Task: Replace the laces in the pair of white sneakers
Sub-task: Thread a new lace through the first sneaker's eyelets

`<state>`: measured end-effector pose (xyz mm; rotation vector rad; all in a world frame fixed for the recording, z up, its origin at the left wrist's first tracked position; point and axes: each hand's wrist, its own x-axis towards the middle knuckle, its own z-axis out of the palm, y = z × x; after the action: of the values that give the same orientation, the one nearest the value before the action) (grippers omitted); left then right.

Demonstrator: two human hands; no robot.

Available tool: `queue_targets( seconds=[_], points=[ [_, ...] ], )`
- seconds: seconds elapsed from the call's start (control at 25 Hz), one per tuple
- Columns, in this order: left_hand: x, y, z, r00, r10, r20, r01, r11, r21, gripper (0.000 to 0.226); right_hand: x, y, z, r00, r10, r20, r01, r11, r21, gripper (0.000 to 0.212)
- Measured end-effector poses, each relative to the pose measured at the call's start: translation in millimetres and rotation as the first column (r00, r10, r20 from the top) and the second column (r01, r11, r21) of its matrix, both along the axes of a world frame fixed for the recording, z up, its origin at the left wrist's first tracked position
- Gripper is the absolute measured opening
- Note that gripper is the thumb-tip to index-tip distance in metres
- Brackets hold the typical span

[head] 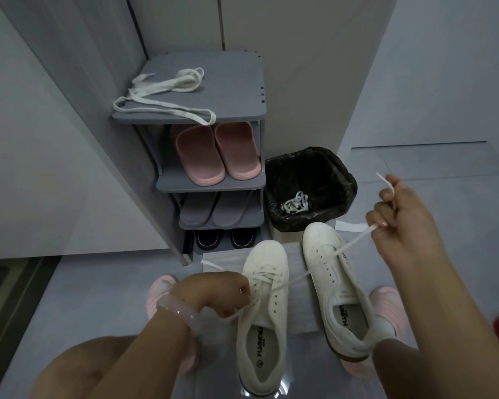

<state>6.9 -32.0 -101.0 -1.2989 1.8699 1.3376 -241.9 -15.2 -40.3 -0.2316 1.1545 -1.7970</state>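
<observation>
Two white sneakers stand on the floor in front of me. The left sneaker (264, 306) has a white lace crossed through its lower eyelets. The right sneaker (334, 280) has bare eyelets. My left hand (213, 295) grips one end of that lace beside the left sneaker. My right hand (401, 214) is raised over the right sneaker and pinches the other end of the lace (346, 247), which runs taut across to the left sneaker. Another loose white lace (167, 93) lies on top of the grey shoe rack (242, 90).
The rack holds pink slippers (216, 151), grey slippers and dark shoes. A bin with a black bag (308, 185) beside it has a bundled white lace (296, 201) inside. A paper scrap (350, 226) lies on the floor. My pink-slippered feet flank the sneakers. Walls close in left and right.
</observation>
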Motion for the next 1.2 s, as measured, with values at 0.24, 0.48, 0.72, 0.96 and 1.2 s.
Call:
queue_targets(
  seconds=[0.24, 0.48, 0.72, 0.96, 1.2],
  points=[
    [-3.6, 5.9, 37.6, 0.918, 0.071, -0.39, -0.008, 0.987, 0.16, 0.021, 13.0, -2.8, -9.6, 0.983, 0.134, -0.128, -0.121, 0.988, 0.1, 0.022],
    [-1.4, -15.4, 14.6, 0.909, 0.228, -0.348, -0.384, 0.781, -0.492, 0.017, 39.2, 9.5, -40.5, 0.759, 0.528, -0.38, -0.34, 0.82, 0.461, 0.019],
    [-27.9, 20.8, -15.5, 0.942, -0.335, 0.009, 0.313, 0.873, -0.374, 0.058, 28.2, -0.6, -28.3, 0.978, 0.155, -0.138, -0.154, 0.988, 0.019, 0.019],
    [-21.7, 3.3, -17.0, 0.955, -0.158, -0.253, 0.007, 0.86, -0.511, 0.011, -8.0, 0.9, -2.1, 0.999, -0.033, 0.015, 0.035, 0.987, -0.157, 0.018],
    [-29.7, -9.6, -10.5, 0.585, 0.418, -0.695, -0.768, 0.559, -0.311, 0.058, 25.6, 5.0, -40.1, 0.539, 0.522, -0.661, -0.293, 0.852, 0.435, 0.019]
  ],
)
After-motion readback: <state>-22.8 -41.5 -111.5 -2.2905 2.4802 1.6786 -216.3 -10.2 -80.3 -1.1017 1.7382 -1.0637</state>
